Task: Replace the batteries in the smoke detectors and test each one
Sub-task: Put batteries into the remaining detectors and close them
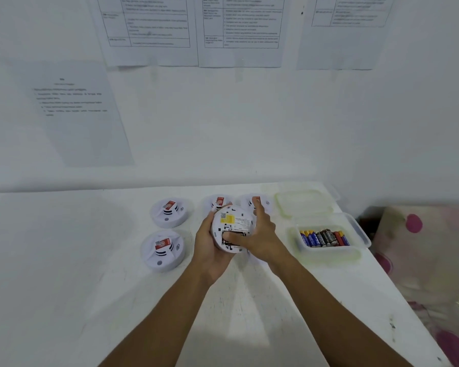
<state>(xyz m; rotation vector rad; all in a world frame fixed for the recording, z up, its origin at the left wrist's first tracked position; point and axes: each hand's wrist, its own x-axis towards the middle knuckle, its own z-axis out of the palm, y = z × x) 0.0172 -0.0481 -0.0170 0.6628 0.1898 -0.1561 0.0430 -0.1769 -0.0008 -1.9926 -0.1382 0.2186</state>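
Looks early on — left hand (212, 243) cups one flipped detector (232, 229), right hand (260, 235) thumbing its battery bay, four more detectors (162, 250) waiting around 10 o'clock, batteries (325, 238) at 3.

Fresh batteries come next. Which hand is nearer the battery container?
Right. The right hand sits on the held smoke detector, beside the battery container; the left hand cups the detector's far side.
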